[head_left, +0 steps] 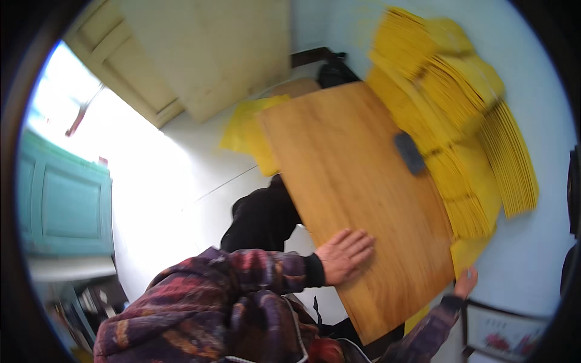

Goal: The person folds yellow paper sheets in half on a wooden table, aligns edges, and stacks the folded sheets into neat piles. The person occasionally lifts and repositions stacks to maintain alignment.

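My left hand [346,257] lies flat with its fingers stretched out on a brown wooden board [351,163], near its left edge. Beyond the board's near right corner, my right hand [466,282] is small in view, its fingers curled and slightly blurred. It is beside the lower end of a yellow padded envelope [469,251]; whether it grips the envelope I cannot tell. A dark grey block, perhaps a sponge [410,152], rests at the board's right edge. Along that edge lie stacked bundles of yellow envelopes [436,91].
More yellow material [248,124] hangs or lies past the board's far left edge. A black bag [336,71] stands behind the board. To the left are a teal cabinet door [69,196] and a cream door [200,48]. A framed picture [505,333] is at lower right.
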`<action>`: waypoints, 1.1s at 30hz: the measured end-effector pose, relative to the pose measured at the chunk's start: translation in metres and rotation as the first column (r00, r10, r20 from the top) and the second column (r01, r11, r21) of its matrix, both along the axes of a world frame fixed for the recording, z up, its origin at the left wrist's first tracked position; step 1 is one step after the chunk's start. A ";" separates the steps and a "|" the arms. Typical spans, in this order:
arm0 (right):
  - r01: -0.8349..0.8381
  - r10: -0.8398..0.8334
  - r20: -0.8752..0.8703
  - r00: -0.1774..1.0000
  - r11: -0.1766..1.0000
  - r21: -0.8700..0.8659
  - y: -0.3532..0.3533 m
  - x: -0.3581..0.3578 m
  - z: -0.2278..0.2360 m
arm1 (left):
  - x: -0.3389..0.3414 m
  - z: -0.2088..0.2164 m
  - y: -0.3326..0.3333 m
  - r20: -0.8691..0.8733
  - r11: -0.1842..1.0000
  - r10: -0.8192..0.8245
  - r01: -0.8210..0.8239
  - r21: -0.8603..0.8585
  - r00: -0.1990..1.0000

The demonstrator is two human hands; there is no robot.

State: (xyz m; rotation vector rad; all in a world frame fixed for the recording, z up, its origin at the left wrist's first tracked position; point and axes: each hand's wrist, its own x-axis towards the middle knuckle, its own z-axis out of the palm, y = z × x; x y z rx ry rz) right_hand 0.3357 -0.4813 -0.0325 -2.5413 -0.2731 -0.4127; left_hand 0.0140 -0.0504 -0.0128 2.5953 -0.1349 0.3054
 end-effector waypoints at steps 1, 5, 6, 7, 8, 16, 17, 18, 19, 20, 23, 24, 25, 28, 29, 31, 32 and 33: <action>-0.017 0.026 0.054 0.998 0.989 -0.147 0.021 -0.017 0.018 | 0.001 -0.003 -0.001 -0.009 1.000 0.022 -0.022 -0.009 1.000; -0.232 0.234 -0.087 0.968 0.972 0.030 0.148 -0.105 0.068 | -0.001 -0.008 -0.009 0.072 0.997 0.036 -0.041 0.060 0.997; -0.264 0.267 -0.151 0.952 0.964 0.043 0.191 -0.121 0.073 | -0.002 -0.004 -0.007 0.000 1.000 0.001 -0.001 0.016 1.000; -0.339 0.347 -0.186 0.919 0.938 0.074 0.236 -0.136 0.077 | -0.005 0.001 0.000 0.052 0.999 0.004 -0.002 -0.043 0.999; -0.420 0.423 -0.201 0.883 0.906 0.060 0.285 -0.146 0.076 | -0.007 0.008 0.008 0.030 0.994 -0.033 0.036 -0.105 0.999; -0.852 0.819 -0.250 0.517 0.522 -0.051 0.532 -0.195 0.068 | -0.083 -0.021 0.237 0.211 0.156 -0.271 0.259 -0.953 0.939; -0.863 0.829 -0.251 0.500 0.499 -0.073 0.543 -0.194 0.066 | -0.092 -0.043 0.275 0.158 0.139 -0.035 0.162 -0.977 0.987; -0.875 0.838 -0.257 0.482 0.475 -0.091 0.553 -0.194 0.062 | -0.101 -0.068 0.307 0.065 -0.045 0.168 0.074 -0.996 0.984; -0.883 0.840 -0.274 0.468 0.458 -0.105 0.560 -0.194 0.057 | -0.110 -0.093 0.328 -0.260 -0.102 0.383 -0.239 -0.966 0.886; -0.882 0.849 -0.242 0.469 0.438 -0.175 0.565 -0.195 0.053 | -0.114 -0.121 0.348 -0.459 -0.209 0.428 -0.408 -0.889 0.779; -0.871 0.870 -0.187 0.456 0.393 -0.295 0.570 -0.196 0.047 | -0.109 -0.205 0.373 -0.707 -0.498 0.370 -0.514 -0.698 0.602; -0.864 0.862 -0.199 0.466 0.394 -0.312 0.569 -0.195 0.047 | -0.104 -0.233 0.375 -0.760 -0.547 0.346 -0.540 -0.640 0.550; -0.863 0.858 -0.210 0.469 0.395 -0.314 0.569 -0.195 0.046 | -0.097 -0.261 0.378 -0.808 -0.590 0.320 -0.562 -0.579 0.495; -0.862 0.851 -0.234 0.470 0.385 -0.331 0.568 -0.193 0.048 | -0.079 -0.339 0.391 -0.900 -0.551 0.247 -0.712 -0.435 0.359; -0.860 0.849 -0.237 0.472 0.383 -0.337 0.568 -0.193 0.048 | -0.075 -0.361 0.396 -0.920 -0.514 0.223 -0.764 -0.391 0.321; -0.854 0.838 -0.257 0.481 0.383 -0.351 0.568 -0.192 0.049 | -0.069 -0.399 0.403 -0.936 -0.481 0.253 -0.808 -0.341 0.245; -0.854 0.837 -0.254 0.485 0.391 -0.343 0.568 -0.192 0.050 | -0.066 -0.415 0.409 -0.941 -0.451 0.268 -0.836 -0.312 0.206; -0.853 0.831 -0.260 0.492 0.400 -0.336 0.568 -0.193 0.050 | -0.062 -0.430 0.414 -0.934 -0.488 0.297 -0.809 -0.326 0.197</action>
